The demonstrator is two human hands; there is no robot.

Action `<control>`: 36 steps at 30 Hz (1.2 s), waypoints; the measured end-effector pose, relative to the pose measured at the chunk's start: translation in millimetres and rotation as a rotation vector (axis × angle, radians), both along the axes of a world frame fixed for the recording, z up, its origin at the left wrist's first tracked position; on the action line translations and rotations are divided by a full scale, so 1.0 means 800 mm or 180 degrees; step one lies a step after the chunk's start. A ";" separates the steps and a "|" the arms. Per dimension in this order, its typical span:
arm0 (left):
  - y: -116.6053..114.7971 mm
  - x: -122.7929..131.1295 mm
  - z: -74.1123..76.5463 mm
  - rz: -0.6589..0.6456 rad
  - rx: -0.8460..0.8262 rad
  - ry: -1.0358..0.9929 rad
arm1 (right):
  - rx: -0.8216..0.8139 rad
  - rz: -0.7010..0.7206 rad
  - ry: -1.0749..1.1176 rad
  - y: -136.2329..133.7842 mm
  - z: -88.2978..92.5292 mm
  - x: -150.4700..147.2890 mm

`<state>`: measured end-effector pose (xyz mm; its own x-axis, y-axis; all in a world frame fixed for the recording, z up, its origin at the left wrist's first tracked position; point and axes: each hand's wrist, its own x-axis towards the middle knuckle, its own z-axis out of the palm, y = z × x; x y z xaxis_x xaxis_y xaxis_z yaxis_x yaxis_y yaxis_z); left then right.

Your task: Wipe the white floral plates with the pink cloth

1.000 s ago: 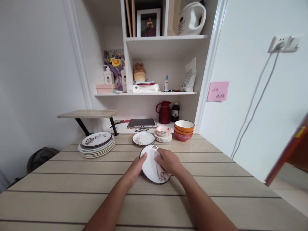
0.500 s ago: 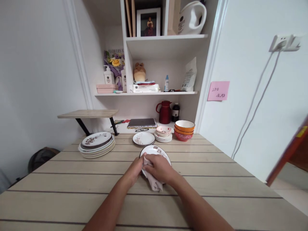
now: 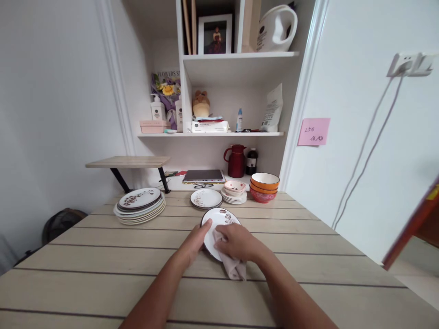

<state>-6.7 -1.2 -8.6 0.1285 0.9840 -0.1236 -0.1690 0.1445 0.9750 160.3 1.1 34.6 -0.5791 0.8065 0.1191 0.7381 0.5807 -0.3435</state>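
Note:
A white plate with a dark rim and brown flowers [image 3: 213, 223] is tilted above the table, its face toward me. My left hand [image 3: 196, 241] grips its left edge, thumb on the face and fingers hidden underneath. Bunched in my right hand [image 3: 237, 241] is a pale pinkish cloth [image 3: 234, 268], pressed against the plate's lower right part. The cloth's loose end hangs below the rim. Just behind are a short stack of flowered plates [image 3: 206, 198] and small saucers [image 3: 234, 199] with a pink-patterned dish [image 3: 235, 186] on top.
On the left, a tall plate stack [image 3: 139, 205] stands beside a small raised wooden shelf [image 3: 128, 161]. Orange and red bowls [image 3: 264, 186] are stacked at the back right. Behind them are a red jug [image 3: 236, 161], a dark bottle [image 3: 251, 161] and a closed laptop [image 3: 203, 175].
My right hand has moved right and slightly down across the plate with the cloth, away from my left hand. More of the plate's face shows. The view has shifted slightly.

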 end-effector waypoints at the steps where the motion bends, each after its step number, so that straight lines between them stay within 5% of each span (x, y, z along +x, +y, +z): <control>1: 0.001 0.000 -0.001 -0.0006 0.0019 -0.0012 | 0.0021 0.0174 0.0069 -0.004 0.000 -0.003; 6: 0.009 0.000 -0.005 0.0014 0.0096 -0.0030 | 0.0224 0.0337 0.0672 -0.009 -0.004 -0.025; 16: 0.005 0.000 -0.006 0.0174 -0.0059 0.0075 | 0.0144 -0.0775 0.0223 0.013 -0.003 -0.008; 27: 0.005 0.000 -0.002 0.0027 0.0100 -0.0093 | -0.0042 0.0413 0.0350 -0.009 0.001 -0.010; 36: 0.008 0.001 -0.007 0.0121 0.0018 0.0054 | 0.0505 -0.0578 0.0529 0.007 -0.007 -0.024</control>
<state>-6.1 5.6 -14.5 0.0888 0.9888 -0.1200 -0.1579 0.1329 0.9785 141.2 6.8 29.0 -0.3890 0.8589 0.3331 0.7761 0.5004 -0.3837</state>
